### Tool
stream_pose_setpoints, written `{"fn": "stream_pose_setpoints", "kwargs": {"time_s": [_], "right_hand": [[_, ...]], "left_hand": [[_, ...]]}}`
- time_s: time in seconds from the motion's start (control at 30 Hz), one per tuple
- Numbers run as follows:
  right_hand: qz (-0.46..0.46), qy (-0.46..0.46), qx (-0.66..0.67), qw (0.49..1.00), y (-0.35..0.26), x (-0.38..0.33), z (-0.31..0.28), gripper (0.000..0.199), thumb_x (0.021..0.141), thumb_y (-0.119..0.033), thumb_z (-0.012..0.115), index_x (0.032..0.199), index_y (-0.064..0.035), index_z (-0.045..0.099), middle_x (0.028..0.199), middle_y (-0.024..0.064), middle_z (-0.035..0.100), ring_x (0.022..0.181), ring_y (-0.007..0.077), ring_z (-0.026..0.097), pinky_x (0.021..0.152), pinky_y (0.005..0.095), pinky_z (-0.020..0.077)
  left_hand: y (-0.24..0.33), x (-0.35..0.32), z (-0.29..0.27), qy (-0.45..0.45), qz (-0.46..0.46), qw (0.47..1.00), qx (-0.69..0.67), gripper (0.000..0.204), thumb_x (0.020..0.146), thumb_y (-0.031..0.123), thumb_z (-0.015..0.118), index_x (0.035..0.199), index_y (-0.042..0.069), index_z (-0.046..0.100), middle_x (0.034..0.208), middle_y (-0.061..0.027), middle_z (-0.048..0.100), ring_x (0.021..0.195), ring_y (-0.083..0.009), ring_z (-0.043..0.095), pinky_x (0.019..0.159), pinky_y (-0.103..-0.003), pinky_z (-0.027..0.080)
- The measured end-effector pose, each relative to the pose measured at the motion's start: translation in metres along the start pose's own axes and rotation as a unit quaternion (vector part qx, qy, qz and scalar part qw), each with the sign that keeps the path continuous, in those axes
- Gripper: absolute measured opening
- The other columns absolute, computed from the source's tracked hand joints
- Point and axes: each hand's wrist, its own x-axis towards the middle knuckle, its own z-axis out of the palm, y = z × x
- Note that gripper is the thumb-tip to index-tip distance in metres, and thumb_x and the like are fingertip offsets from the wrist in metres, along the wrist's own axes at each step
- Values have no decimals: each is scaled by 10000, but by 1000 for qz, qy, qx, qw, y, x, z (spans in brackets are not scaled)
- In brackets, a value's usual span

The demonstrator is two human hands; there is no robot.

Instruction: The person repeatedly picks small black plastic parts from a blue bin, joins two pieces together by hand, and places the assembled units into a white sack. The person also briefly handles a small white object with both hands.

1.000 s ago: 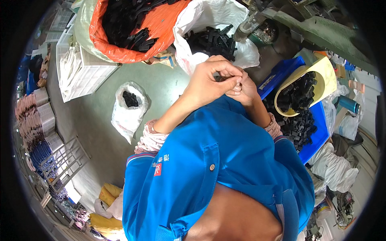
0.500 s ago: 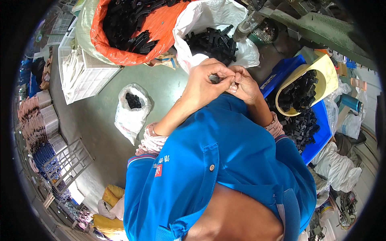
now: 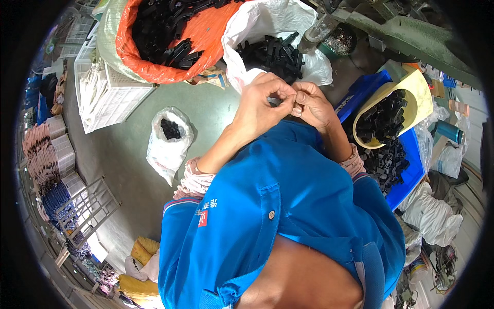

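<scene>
The left hand and right hand meet in front of the chest in the head view, fingers curled, thumb and forefinger tips drawn in toward each other and so close that the two hands seem to touch; whether either grip is fully closed, or has a small piece pinched in it, cannot be told, because the fingers cover the spot. In the picture they overlap the near edge of a white sack, and the black parts nearest to them lie heaped inside that sack, away from its far rim. Just left of it, an orange-lined sack holds more long black pieces, piled mostly toward the left edge of its mouth, with bare lining at the right. A white crate with pale items inside stands at that sack's lower left. On the grey floor, well apart from the crate's right corner, a small white bag stands open with dark bits in its mouth. To the right, a blue tray carries a mass of small black blocks up to its right edge; above its far end lies a yellow tub, tipped on its side, its open mouth full of similar dark pieces.
</scene>
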Motion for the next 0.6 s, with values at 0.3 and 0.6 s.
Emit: {"fn": "stream_pose_setpoints", "kwargs": {"time_s": [0.3,0.6], "right_hand": [[15,28,-27,999,1,-1,1,177,930,-183,650,849,-30,612,740,33,575,623,114,502,570,253,417],[28,47,-3,998,-3,-7,11,181,936,-188,644,866,-26,605,732,28,566,606,109,507,515,224,395]], "left_hand": [[-2,2,-2,9,130,983,130,119,712,-16,734,791,13,651,798,-89,626,772,-260,598,664,-341,490],[-4,4,0,-9,153,979,136,170,670,-23,696,775,28,572,777,-108,563,764,-302,537,652,-377,445]]}}
